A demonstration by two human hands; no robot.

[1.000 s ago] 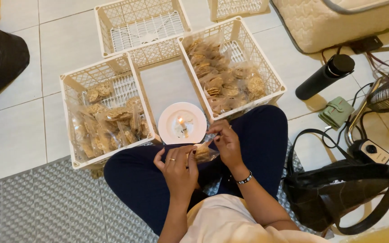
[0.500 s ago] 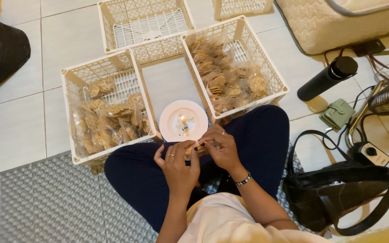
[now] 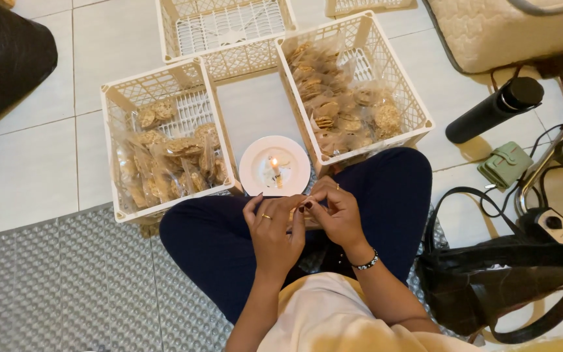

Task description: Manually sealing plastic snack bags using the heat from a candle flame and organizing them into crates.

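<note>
My left hand (image 3: 272, 229) and my right hand (image 3: 335, 210) meet over my lap, fingers pinched together on a small clear snack packet (image 3: 296, 220) that is mostly hidden between them. Just beyond the fingertips a white plate (image 3: 253, 168) sits on the floor with a short lit candle (image 3: 274, 167) on it. A white plastic basket (image 3: 113, 138) at the left holds several clear packets of brown crackers (image 3: 174, 163). A second white basket (image 3: 404, 98) at the right holds more cracker packets (image 3: 337, 107).
An empty white basket (image 3: 226, 26) stands behind the two. A black flask (image 3: 493, 109), a green pouch (image 3: 505, 165), cables with a plug adapter (image 3: 552, 225) and a black bag (image 3: 509, 287) lie to the right. A silver padded mat (image 3: 66, 287) covers the floor at left.
My right hand has drawn the packet back from the candle flame toward my lap, and both hands have closed together on it.
</note>
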